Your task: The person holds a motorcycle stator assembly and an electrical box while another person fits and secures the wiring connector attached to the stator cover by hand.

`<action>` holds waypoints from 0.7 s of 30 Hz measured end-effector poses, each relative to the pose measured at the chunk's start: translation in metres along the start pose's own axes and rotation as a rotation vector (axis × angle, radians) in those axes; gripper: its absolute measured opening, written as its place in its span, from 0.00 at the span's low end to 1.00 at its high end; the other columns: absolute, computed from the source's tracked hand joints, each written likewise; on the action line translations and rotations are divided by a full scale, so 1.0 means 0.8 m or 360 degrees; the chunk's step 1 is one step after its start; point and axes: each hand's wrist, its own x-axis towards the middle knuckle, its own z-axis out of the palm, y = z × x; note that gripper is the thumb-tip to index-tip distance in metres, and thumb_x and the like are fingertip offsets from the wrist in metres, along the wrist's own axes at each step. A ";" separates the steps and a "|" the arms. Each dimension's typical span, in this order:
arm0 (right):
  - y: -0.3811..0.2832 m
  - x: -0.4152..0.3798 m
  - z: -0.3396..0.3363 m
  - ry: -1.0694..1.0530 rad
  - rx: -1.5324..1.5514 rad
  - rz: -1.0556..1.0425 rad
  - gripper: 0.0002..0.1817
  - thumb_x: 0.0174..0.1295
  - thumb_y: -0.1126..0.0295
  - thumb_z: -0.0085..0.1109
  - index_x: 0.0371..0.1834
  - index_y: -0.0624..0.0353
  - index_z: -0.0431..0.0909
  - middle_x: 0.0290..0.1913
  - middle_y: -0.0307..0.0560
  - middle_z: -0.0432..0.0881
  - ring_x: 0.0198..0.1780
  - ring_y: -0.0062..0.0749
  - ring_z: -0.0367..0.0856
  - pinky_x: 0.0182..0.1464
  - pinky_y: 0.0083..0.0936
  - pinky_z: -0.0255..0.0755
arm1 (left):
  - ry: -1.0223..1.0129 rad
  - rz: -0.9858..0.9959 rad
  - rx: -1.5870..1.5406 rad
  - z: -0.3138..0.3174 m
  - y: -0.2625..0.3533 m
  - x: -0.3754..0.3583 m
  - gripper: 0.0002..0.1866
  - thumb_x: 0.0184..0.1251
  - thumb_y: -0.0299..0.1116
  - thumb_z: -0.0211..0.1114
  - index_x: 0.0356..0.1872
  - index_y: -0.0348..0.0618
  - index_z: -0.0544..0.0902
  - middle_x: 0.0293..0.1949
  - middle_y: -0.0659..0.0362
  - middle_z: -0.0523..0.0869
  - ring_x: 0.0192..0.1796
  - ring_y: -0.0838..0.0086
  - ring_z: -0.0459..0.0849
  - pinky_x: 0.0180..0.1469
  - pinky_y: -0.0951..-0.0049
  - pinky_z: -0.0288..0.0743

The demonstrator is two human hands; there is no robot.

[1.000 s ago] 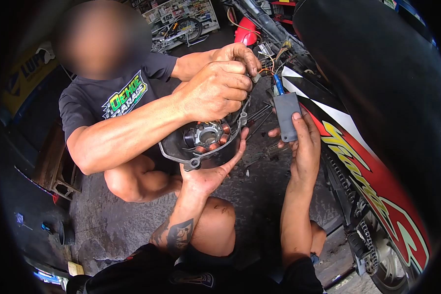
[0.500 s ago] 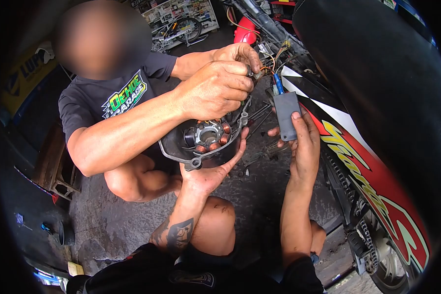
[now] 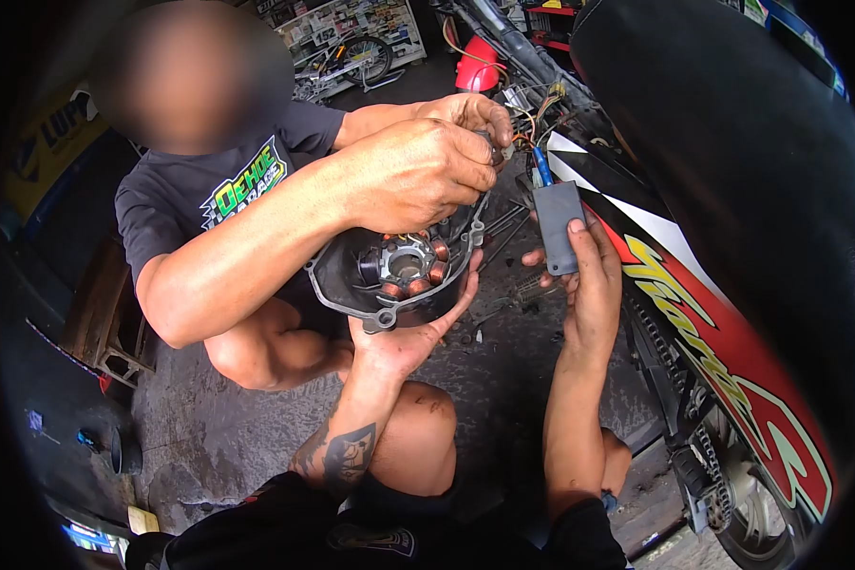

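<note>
My left hand (image 3: 399, 350) is palm up under a black engine side cover (image 3: 340, 304), bearing its weight, with fingers stretched along the right side. Inside the cover sits a stator (image 3: 408, 264) ringed with copper coils. My right hand (image 3: 594, 271) grips a dark grey rectangular electronic module (image 3: 559, 223), thumb on its front face. A blue connector (image 3: 541, 166) with wires enters the module's top. Above the cover, a co-worker's two hands (image 3: 437, 171) pinch together at a small connector with wires (image 3: 505, 150), partly hidden by their fingers.
A motorcycle's red and white side panel (image 3: 722, 313) and black seat (image 3: 731, 123) fill the right side. Its chain (image 3: 712, 465) runs below. The co-worker (image 3: 247, 180) squats opposite me. Tools (image 3: 503, 223) lie on the stained floor, and a wooden bench (image 3: 95, 304) stands left.
The co-worker's hands have shifted slightly at the wire connector. The module in my right hand has moved very slightly down, while my left hand stays under the cover.
</note>
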 end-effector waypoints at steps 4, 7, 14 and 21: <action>0.000 0.000 0.001 0.0000 0.0005 -0.0005 0.27 0.71 0.56 0.56 0.64 0.68 0.72 0.51 0.56 0.86 0.32 0.29 0.88 0.25 0.16 0.72 | -0.0010 0.0002 0.0006 -0.002 0.001 0.001 0.33 0.74 0.54 0.50 0.69 0.39 0.67 0.69 0.42 0.68 0.75 0.39 0.61 0.70 0.39 0.66; 0.000 0.000 0.000 -0.0006 -0.0007 -0.0006 0.27 0.71 0.56 0.56 0.63 0.68 0.72 0.51 0.56 0.86 0.33 0.29 0.88 0.25 0.16 0.72 | -0.0063 0.0027 0.0072 -0.001 0.000 0.001 0.33 0.74 0.54 0.50 0.70 0.39 0.67 0.70 0.42 0.68 0.75 0.39 0.61 0.70 0.39 0.66; 0.001 0.000 0.000 -0.0014 0.0000 -0.0020 0.27 0.72 0.55 0.55 0.62 0.68 0.73 0.51 0.56 0.86 0.33 0.29 0.88 0.25 0.16 0.72 | -0.0035 0.0030 0.0063 0.000 -0.001 0.000 0.35 0.74 0.54 0.48 0.70 0.36 0.66 0.69 0.40 0.68 0.75 0.39 0.62 0.71 0.40 0.66; 0.001 0.001 0.000 -0.0009 -0.0005 -0.0018 0.26 0.72 0.56 0.55 0.61 0.68 0.74 0.51 0.55 0.86 0.32 0.29 0.88 0.25 0.15 0.72 | -0.0027 0.0032 0.0092 -0.004 0.001 0.002 0.36 0.74 0.54 0.48 0.71 0.34 0.64 0.69 0.39 0.67 0.75 0.39 0.62 0.71 0.40 0.65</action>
